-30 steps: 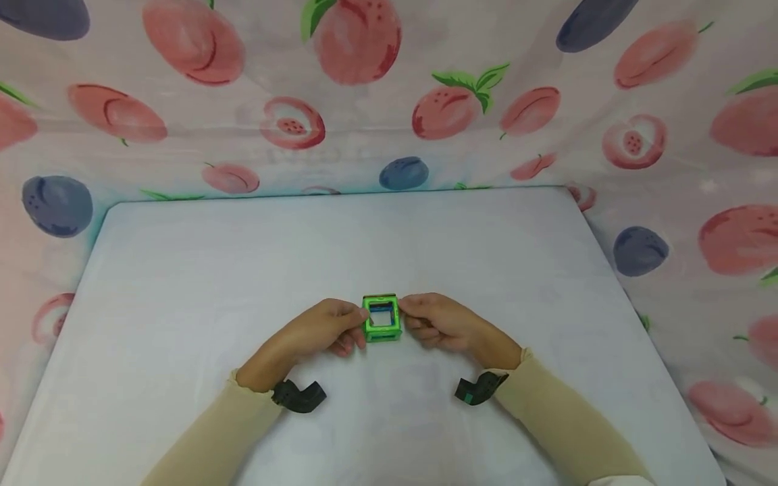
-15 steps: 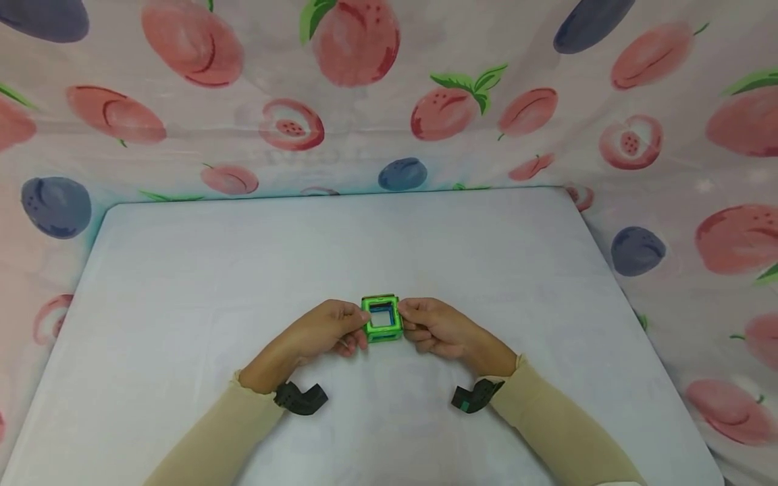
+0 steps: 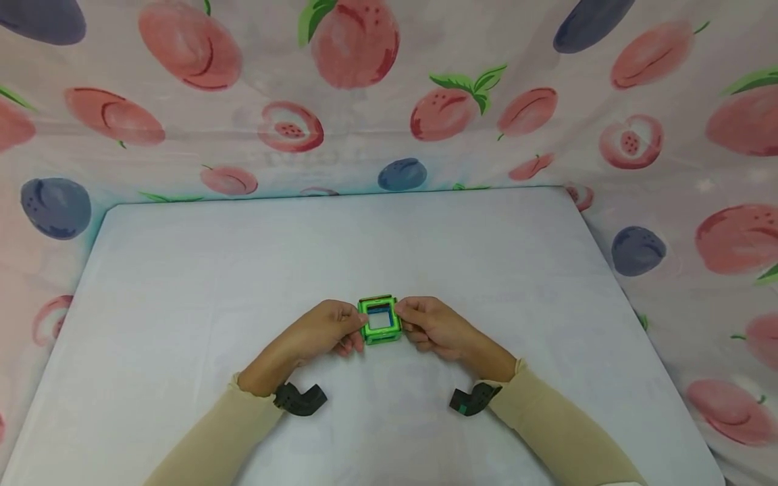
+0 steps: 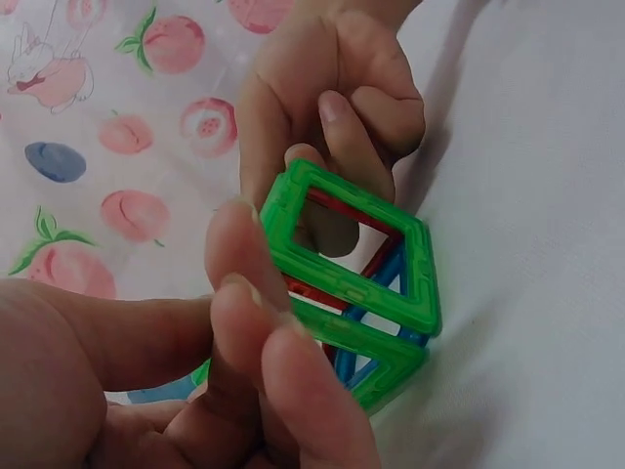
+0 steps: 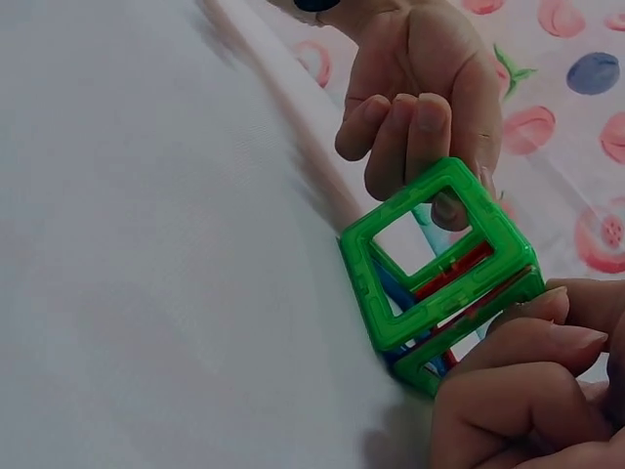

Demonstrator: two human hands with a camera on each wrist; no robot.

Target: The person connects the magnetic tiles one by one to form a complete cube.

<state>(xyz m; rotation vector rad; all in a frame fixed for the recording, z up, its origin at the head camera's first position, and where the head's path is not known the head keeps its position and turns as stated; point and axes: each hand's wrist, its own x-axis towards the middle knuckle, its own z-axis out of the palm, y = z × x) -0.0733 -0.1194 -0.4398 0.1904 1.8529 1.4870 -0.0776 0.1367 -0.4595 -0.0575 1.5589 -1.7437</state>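
A small open-framed cube of magnetic building tiles (image 3: 383, 334) is held between the two hands, near the middle of the table. Its top and front tiles are green, while red and blue tiles show through the openings in the left wrist view. My left hand (image 3: 331, 329) pinches the cube's left side, thumb at the top edge. From the right, my right hand (image 3: 439, 327) pinches the opposite side with thumb and curled forefinger. In the right wrist view, the green tile (image 5: 503, 234) sits a little askew over the side tile, with a narrow gap along one edge.
A white-covered table (image 3: 243, 256) lies under the hands. Behind and beside it hangs a cloth printed with peaches (image 3: 444, 113). Black camera mounts (image 3: 302, 399) are strapped at both wrists.
The magnetic tile cube has shifted slightly left and turned a little. My right hand has moved slightly left with it; both hands keep their pinch.
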